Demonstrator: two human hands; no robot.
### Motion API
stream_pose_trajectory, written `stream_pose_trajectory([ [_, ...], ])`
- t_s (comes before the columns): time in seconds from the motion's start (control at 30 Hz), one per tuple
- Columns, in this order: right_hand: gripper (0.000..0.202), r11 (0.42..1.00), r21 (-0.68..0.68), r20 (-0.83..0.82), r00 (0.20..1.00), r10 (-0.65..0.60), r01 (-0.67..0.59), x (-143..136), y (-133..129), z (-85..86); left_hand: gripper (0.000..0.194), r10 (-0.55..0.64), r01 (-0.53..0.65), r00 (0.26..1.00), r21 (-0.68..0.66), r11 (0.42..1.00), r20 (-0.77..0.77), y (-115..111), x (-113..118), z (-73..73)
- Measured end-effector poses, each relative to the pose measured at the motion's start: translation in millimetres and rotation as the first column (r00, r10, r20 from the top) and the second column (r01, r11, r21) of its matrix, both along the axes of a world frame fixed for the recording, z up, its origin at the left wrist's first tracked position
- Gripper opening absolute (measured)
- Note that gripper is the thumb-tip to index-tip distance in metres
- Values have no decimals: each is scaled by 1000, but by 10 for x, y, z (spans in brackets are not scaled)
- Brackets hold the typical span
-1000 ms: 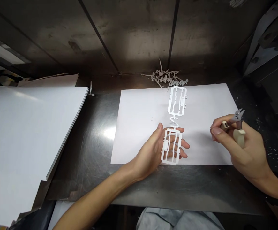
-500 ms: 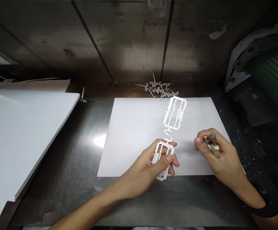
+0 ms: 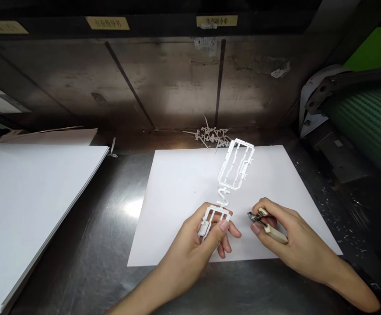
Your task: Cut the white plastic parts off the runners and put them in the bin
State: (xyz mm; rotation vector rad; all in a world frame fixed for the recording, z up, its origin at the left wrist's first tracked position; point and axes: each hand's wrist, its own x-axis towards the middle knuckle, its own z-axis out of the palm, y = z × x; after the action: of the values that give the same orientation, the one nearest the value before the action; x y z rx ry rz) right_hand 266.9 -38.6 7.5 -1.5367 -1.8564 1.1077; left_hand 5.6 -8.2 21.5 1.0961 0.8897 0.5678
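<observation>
My left hand [image 3: 206, 238] is closed on the lower of two white plastic frames [image 3: 204, 228], thumb on top and fingers beneath. A curved white runner [image 3: 223, 197] joins it to the upper plastic frame [image 3: 221, 175], which points away over the white paper sheet [image 3: 167, 197]. To the right, my right hand [image 3: 295, 238] is wrapped round small side cutters [image 3: 275, 233] with cream handles. Their metal jaws point left toward the runner, a short distance away from it and touching nothing.
A heap of cut white plastic runners [image 3: 211, 136] lies beyond the sheet. A stack of white paper [image 3: 46, 183] stands at the left. A green conveyor belt [image 3: 370, 109] is at the right, with small plastic scraps [image 3: 351, 236] on the dark surface near it.
My right hand has moved left, closer to the plastic frames, and turned the cutters so their jaws point left. My left hand keeps its hold. The head view has tilted up, showing wall labels.
</observation>
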Motion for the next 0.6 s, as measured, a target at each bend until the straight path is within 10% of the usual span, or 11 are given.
stream_pose_trajectory([
  [0.6,28,984,-169,101,992,74,-57,103,36,-40,24,-8,8,1000,-8,1000,-23,-1,47,-25],
])
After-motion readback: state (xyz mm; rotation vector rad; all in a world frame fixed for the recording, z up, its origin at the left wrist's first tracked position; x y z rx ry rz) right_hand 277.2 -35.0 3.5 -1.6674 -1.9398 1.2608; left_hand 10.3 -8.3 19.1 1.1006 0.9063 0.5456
